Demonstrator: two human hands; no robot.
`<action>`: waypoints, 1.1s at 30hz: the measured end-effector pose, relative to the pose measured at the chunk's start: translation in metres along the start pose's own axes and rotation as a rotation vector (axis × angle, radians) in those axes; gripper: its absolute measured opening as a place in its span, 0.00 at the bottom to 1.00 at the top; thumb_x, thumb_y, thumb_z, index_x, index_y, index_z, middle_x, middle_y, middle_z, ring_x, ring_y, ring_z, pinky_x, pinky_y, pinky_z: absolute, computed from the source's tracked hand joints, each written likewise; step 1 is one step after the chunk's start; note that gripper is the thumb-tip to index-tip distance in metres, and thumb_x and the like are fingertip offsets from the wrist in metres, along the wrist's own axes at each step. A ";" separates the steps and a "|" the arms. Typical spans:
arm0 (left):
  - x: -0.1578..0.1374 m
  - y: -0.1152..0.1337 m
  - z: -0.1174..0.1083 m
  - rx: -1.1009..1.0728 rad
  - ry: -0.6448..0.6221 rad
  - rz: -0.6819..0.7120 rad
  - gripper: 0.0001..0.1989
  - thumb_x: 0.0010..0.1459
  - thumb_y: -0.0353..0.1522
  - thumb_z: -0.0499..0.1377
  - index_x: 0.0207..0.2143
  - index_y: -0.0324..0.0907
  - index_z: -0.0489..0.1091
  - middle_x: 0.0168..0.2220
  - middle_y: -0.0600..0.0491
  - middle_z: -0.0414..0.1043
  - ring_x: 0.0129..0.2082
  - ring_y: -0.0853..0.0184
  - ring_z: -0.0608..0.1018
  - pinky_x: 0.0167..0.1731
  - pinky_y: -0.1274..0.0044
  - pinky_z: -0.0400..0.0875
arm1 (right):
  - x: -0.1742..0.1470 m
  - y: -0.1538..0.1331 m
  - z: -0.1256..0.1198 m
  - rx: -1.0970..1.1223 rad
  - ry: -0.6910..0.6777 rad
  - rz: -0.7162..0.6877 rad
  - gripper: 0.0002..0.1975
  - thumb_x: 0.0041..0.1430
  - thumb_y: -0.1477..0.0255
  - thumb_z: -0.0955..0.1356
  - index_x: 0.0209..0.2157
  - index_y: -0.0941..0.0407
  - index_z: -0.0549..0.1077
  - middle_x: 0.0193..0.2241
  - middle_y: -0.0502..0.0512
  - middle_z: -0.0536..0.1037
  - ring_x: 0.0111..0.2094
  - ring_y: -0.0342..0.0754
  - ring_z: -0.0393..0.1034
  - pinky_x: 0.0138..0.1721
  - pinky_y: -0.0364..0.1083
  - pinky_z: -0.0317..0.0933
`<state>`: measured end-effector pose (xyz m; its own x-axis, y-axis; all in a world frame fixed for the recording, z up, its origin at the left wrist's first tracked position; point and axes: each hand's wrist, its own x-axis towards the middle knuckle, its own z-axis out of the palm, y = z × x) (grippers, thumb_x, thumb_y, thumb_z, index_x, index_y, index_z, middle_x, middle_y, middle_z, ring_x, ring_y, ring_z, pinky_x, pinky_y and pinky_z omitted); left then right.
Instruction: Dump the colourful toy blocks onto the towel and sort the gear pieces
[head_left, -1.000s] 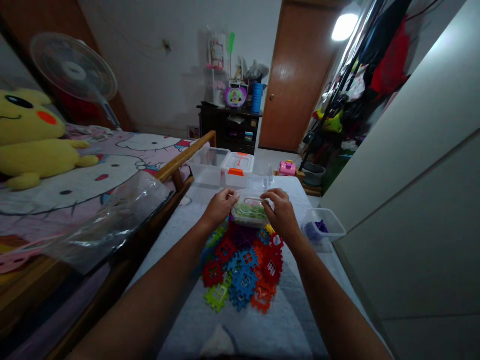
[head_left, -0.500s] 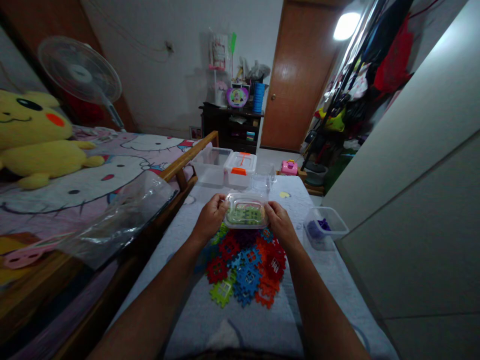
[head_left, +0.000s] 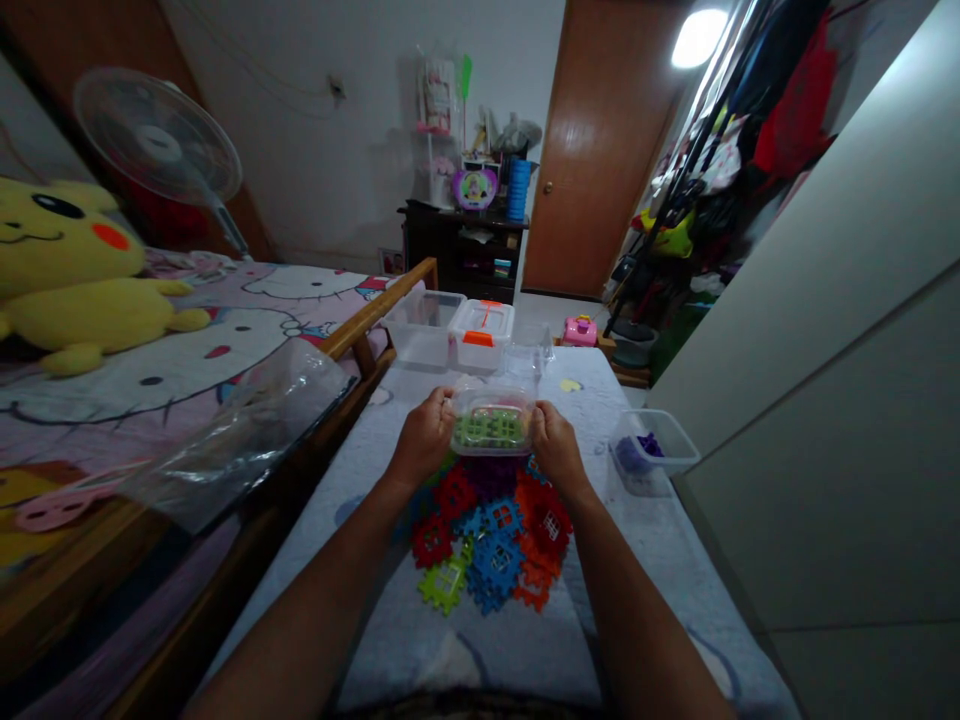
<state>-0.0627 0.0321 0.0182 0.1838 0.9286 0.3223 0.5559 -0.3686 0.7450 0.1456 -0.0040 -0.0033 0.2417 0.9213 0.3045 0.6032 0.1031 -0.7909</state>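
Between my two hands is a small clear plastic container [head_left: 491, 447] with green pieces [head_left: 491, 426] showing through it. My left hand [head_left: 425, 432] is closed on its left end, and my right hand [head_left: 556, 442] grips the right end. The container is held above the far edge of a pile of interlocking building pieces, hiding part of it. Blue pieces [head_left: 495, 560], red pieces [head_left: 433, 540], orange pieces [head_left: 534, 585] and a lime green piece [head_left: 444, 583] lie in the pile, with purple ones behind.
On the right of the cloth-covered surface [head_left: 420, 660] stands an open clear tub [head_left: 675, 458] holding purple pieces [head_left: 641, 452]. A clear bin [head_left: 420, 345] and a box with orange latches [head_left: 480, 340] stand at the far end. A wooden rail [head_left: 390, 305] runs along the left.
Both hands still hold the container at nearly the same place. It has tilted slightly, so the green pieces show more clearly. The pile has not moved.
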 end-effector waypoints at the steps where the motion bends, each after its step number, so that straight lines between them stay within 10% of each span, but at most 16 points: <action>1: 0.001 -0.003 0.000 -0.046 -0.002 -0.008 0.18 0.64 0.39 0.45 0.45 0.40 0.69 0.35 0.50 0.75 0.35 0.60 0.77 0.37 0.72 0.70 | 0.000 0.001 0.000 0.009 -0.002 -0.003 0.17 0.65 0.65 0.55 0.36 0.54 0.72 0.29 0.55 0.77 0.30 0.49 0.70 0.33 0.45 0.58; 12: 0.008 -0.040 0.006 -0.503 -0.132 -0.224 0.18 0.52 0.37 0.56 0.44 0.38 0.71 0.41 0.49 0.75 0.34 0.64 0.77 0.34 0.74 0.72 | 0.002 0.002 -0.001 -0.017 -0.011 0.027 0.16 0.62 0.67 0.58 0.36 0.55 0.76 0.31 0.56 0.79 0.33 0.50 0.71 0.35 0.45 0.58; 21: 0.004 -0.047 -0.009 -0.817 -0.628 -0.106 0.56 0.42 0.31 0.69 0.70 0.45 0.44 0.66 0.42 0.59 0.63 0.51 0.66 0.61 0.66 0.61 | 0.004 0.002 0.004 0.048 0.051 0.073 0.16 0.60 0.68 0.58 0.39 0.57 0.75 0.31 0.56 0.79 0.32 0.50 0.71 0.34 0.45 0.59; 28: 0.004 -0.037 -0.009 -0.736 -0.488 -0.066 0.56 0.40 0.33 0.73 0.68 0.47 0.48 0.65 0.40 0.59 0.62 0.49 0.68 0.58 0.64 0.66 | 0.010 0.002 0.002 0.012 0.058 0.018 0.14 0.61 0.69 0.59 0.37 0.56 0.75 0.31 0.56 0.77 0.34 0.51 0.70 0.38 0.48 0.61; 33: 0.003 -0.035 -0.011 -0.670 -0.423 -0.012 0.48 0.42 0.35 0.73 0.63 0.44 0.55 0.59 0.41 0.66 0.57 0.53 0.73 0.55 0.66 0.69 | 0.010 -0.014 -0.004 0.008 0.125 -0.290 0.15 0.59 0.69 0.63 0.46 0.55 0.74 0.47 0.61 0.74 0.50 0.54 0.66 0.54 0.56 0.60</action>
<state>-0.0901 0.0473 -0.0005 0.5484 0.8203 0.1623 -0.0219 -0.1799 0.9834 0.1427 0.0024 0.0135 0.1527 0.8000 0.5802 0.6545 0.3581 -0.6659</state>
